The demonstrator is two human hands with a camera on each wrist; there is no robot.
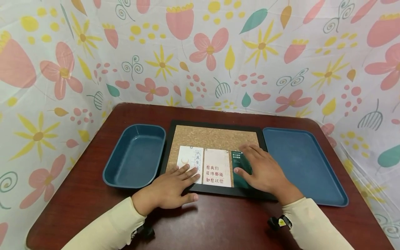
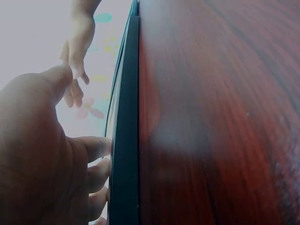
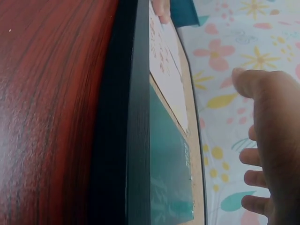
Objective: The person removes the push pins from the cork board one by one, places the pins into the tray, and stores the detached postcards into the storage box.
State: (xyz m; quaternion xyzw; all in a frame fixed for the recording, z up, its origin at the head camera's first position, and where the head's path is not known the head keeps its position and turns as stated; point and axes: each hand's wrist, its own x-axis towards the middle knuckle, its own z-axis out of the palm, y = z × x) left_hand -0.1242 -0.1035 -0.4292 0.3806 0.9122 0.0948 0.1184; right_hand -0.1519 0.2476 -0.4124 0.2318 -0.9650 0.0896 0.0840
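Head view: We place the dial's centre on the middle card, which lies on the cork board. The left hand is at 8 o'clock, its fingers extended and lightly spread over the white card, which lies at 1 o'clock from that hand. The right hand is at 3 o'clock, its fingers extended, with the thumb apart; the green card lies at 9 o'clock from it. We find the deep tray at 9 o'clock of the board and the flat tray at 3 o'clock.

Left wrist view: We see the left hand at 8 o'clock, thumb apart, fingertips reaching behind the board's black frame. The right hand is at 10 o'clock, raised.

Right wrist view: We see the right hand at 3 o'clock, fingers parted, clear of the board. The green card is at 5 o'clock; left-hand fingertips show at 12 o'clock.
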